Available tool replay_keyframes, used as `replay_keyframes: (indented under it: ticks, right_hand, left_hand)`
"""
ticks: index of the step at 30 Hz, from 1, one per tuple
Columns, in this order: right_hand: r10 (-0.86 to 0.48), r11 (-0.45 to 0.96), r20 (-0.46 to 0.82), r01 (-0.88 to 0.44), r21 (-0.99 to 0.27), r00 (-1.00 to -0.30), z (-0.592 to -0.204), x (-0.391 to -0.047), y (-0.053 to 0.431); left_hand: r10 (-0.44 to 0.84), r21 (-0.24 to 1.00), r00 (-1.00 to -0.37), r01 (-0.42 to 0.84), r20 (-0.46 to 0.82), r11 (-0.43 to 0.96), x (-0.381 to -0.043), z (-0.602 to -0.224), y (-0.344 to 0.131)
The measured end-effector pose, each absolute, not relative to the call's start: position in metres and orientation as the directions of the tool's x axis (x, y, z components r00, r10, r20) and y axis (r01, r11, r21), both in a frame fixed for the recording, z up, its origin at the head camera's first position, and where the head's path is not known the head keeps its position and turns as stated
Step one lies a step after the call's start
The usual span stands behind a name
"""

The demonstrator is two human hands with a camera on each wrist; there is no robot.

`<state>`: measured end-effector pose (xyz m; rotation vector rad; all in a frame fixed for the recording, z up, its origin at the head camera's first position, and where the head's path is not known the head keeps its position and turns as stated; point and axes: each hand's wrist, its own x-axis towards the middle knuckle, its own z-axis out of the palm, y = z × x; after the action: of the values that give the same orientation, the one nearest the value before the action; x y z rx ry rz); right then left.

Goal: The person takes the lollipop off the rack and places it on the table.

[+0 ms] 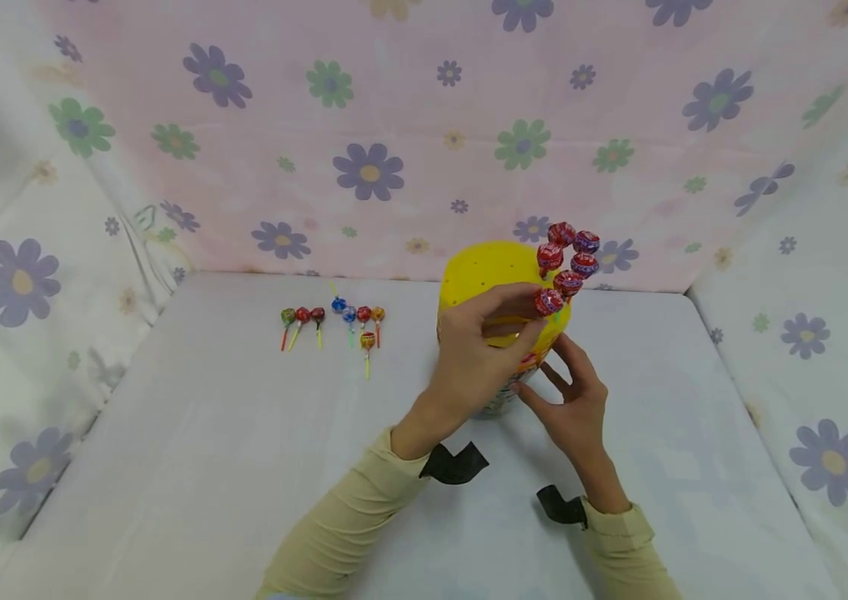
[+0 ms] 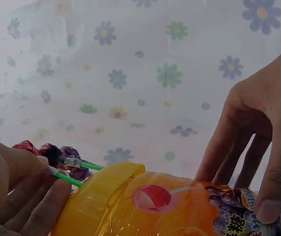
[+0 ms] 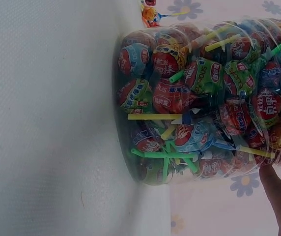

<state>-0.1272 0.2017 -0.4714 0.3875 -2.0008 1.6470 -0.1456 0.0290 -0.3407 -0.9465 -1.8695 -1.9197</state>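
From my end, the head camera shows a flowered curtain (image 1: 22, 283) at the far left, then the white table (image 1: 191, 433). On it I see eight loose lollipops (image 1: 303, 316) in a rough cluster; one blue one's stick points away from the person, the others' toward the person.

Next comes the left hand (image 1: 469, 358), in front of the jar (image 1: 499, 405). Its thumb and forefinger pinch the stick of the near lollipop (image 1: 549, 302), whose green lower part meets the edge of the yellow lid (image 1: 479, 271). I cannot tell whether the tip sits in a hole.

The jar stands on the table, right of the loose lollipops, its clear lower part packed with wrapped sweets (image 3: 198, 76). Above the lid's right side, five more lollipops (image 1: 584, 266), red and purple, group just behind the pinched one.

Furthest right, the right hand (image 1: 574, 412) grasps the jar's side, thumb on the label (image 2: 233, 216), fingers spread along the other side.
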Motion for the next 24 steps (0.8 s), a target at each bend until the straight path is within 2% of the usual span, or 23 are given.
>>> replay_keyframes:
  ticks: [7,12,18,24]
  right_hand:
    - [0.103,0.227,0.552,-0.521,-0.823,-0.827,-0.47,-0.127,0.201]
    - [0.104,0.224,0.544,-0.513,-0.829,-0.833,-0.471,-0.127,0.201]
    - [0.09,0.245,0.536,-0.503,-0.829,-0.839,-0.469,-0.126,0.2]
    - [0.084,0.236,0.537,-0.507,-0.829,-0.839,-0.468,-0.126,0.201]
  left_hand:
    - [0.211,0.736,-0.711,0.675,0.67,-0.063,-0.147,-0.332,0.033]
    - [0.177,0.757,-0.737,0.645,0.653,-0.108,-0.145,-0.326,0.026]
    - [0.091,0.769,-0.765,0.627,0.638,-0.122,-0.152,-0.336,-0.009]
    - [-0.001,0.817,-0.817,0.576,0.576,-0.032,-0.165,-0.357,-0.06]
